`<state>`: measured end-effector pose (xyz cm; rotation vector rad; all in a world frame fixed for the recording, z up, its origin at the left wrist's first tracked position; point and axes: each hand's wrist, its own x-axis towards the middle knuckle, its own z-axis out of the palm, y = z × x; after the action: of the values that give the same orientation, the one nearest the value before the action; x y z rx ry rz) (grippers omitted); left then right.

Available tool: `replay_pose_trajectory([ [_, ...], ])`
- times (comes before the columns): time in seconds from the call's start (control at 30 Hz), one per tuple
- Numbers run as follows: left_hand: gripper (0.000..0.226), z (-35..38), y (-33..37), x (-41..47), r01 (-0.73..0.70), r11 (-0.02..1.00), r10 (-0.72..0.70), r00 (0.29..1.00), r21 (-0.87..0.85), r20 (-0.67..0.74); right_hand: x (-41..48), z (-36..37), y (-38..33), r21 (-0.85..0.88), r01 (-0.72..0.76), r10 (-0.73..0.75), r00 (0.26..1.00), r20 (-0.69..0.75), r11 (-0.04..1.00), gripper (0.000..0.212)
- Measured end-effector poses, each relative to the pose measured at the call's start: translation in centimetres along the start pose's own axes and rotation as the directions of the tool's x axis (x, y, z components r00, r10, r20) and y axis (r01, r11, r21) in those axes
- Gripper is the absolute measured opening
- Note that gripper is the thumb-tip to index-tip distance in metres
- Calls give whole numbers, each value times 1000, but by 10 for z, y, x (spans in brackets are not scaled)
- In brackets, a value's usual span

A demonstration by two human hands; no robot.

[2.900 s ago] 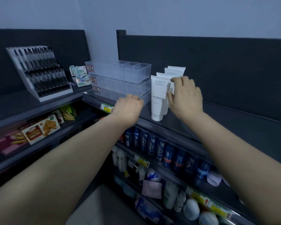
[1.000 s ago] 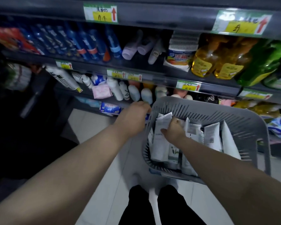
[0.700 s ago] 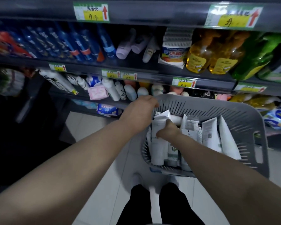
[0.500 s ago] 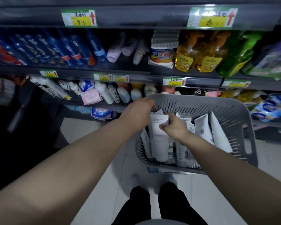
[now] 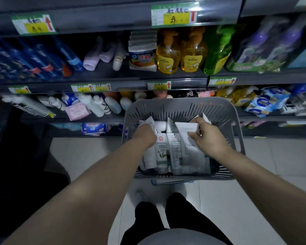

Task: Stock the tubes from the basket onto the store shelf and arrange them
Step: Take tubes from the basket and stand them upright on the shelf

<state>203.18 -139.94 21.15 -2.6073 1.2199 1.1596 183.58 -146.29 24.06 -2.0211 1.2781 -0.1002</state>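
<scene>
Inside the basket (image 5: 181,103), white tube (image 5: 185,128) within the right grip (image 5: 210,139)

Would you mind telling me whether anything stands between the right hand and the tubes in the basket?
Nothing visible does: the right hand already pinches a white tube by its flat end. The grey basket is open above, and the neighbouring tubes only lie beside it.

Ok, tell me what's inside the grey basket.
White tubes lie packed side by side in the basket. The right hand pinches the plain tube, and the left hand is among them. Hands and tubes cover its bottom.
</scene>
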Motion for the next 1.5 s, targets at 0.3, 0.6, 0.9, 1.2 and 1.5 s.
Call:
replay_pose_trajectory([
  [0.3, 51, 34, 19, 37, 132, 989, -130, 991, 68, -32, -2, -11, 10, -105, 183, -186, 982, -19, 977, 28],
  [0.6, 70, 51, 12, 49, 92, 987, -85, 995, 129, -57, 7, -10, 15, -236, 298, -290, 955, 70, 925, 37],
  [0.9, 52, 50, 16, 5, -188, 962, 213, 970, 197, -114, 13, -6, 14, -227, 315, -315, 948, 36, 921, 47],
  [1.2, 57, 1, 5, -43, -390, 920, 368, 896, -45, -248, 1, -10, -10, -161, 347, -350, 937, 10, 924, 50],
  [1.5, 48, -90, -38, -88, -530, 688, 240, 811, -496, -533, -4, -28, -90, -111, 391, -405, 899, -167, 914, 44],
])
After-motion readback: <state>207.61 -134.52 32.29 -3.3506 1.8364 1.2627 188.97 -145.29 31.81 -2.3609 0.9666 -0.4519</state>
